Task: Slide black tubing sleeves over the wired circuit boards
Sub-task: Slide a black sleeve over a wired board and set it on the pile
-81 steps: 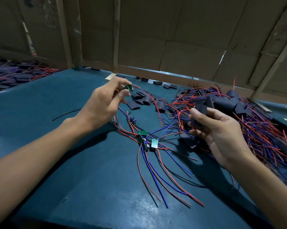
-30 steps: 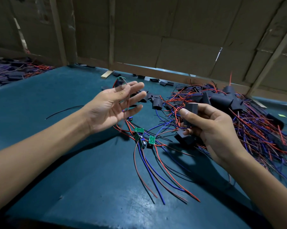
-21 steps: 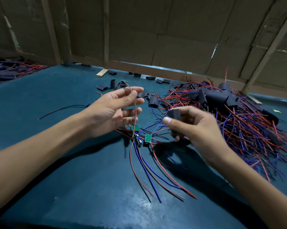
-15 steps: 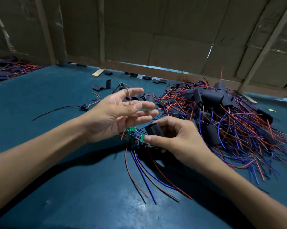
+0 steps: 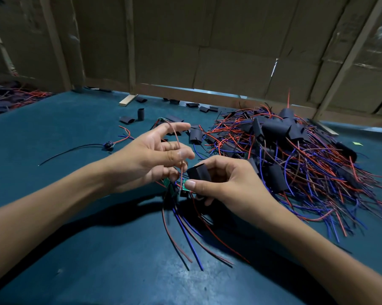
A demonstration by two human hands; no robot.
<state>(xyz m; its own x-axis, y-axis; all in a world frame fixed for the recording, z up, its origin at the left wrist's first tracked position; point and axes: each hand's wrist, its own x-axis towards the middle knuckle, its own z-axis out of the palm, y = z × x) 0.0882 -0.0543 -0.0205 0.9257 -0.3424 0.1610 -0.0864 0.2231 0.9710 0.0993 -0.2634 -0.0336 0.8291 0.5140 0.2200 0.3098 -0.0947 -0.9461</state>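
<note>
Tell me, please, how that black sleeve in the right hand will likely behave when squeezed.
The black sleeve in the right hand probably squashes easily: loose ones on the table lie flattened. It looks thin-walled, so likely light.

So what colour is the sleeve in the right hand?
Black; the sleeve in the right hand shows in the head view.
</note>
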